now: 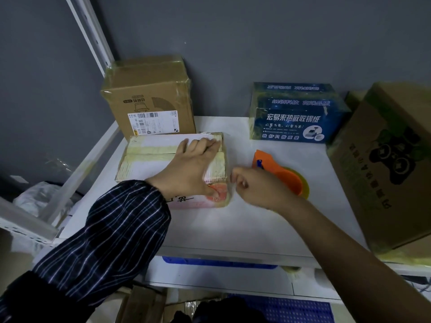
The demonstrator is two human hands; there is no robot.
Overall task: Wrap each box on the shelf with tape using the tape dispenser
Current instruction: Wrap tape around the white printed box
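Dim grey wall [256, 43], white metal upright [91, 31]

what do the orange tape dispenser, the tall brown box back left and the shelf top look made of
Tape dispenser: likely moulded plastic, smooth even orange, slight sheen.
Brown box: cardboard, matte, with glossy clear tape wrinkling over its edges.
Shelf: smooth white board, probably painted metal or laminate; cannot tell which.

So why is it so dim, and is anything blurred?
Head view: dim overall, brightest on the white shelf beside the flat box; the right hand and the brown carton at the right edge are smeared, while the left hand looks sharper.
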